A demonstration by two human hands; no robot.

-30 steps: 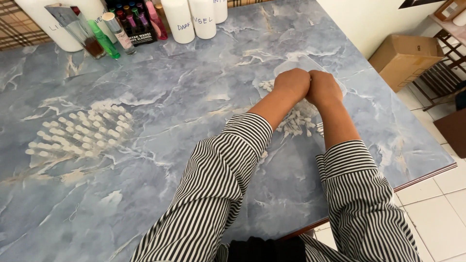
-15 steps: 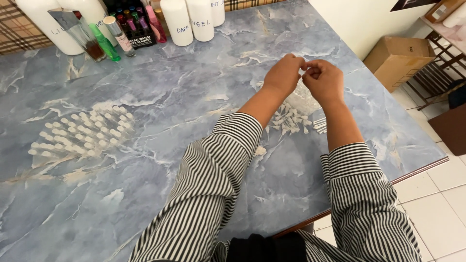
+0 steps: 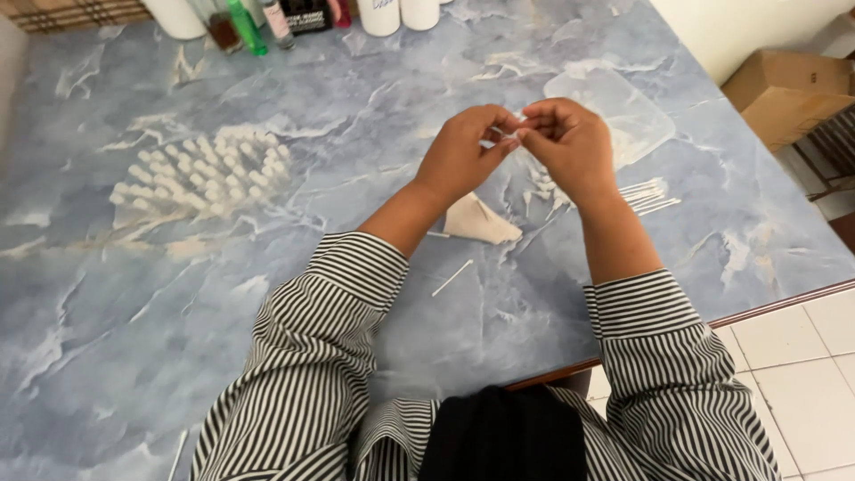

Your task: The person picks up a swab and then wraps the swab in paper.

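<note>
Whereas a second ago both hands lay pressed down together on the worktop (image 3: 134,338), they are now lifted clear of it and held side by side above the blue marbled surface. The left hand (image 3: 463,153) and the right hand (image 3: 570,147) meet at their fingertips, and the fingers of both are pressed together, pinching a small white cotton swab (image 3: 506,138) between them; most of it is hidden by the fingers. Below the hands, a folded beige paper piece (image 3: 481,223) now shows on the worktop, with one loose cotton swab (image 3: 452,278) just beside it and a bundle of swabs (image 3: 646,194) lying to the right. A clear plastic bag (image 3: 614,111) lies flat beyond the right hand. Well apart to the left sits a fan-shaped heap of cotton swabs (image 3: 200,174). Along the far edge stand white cylindrical containers (image 3: 396,13), a slim green bottle (image 3: 245,27) and a dark box with a label (image 3: 307,13). Off the worktop at the right, a brown cardboard box (image 3: 788,93) sits on the floor.
</note>
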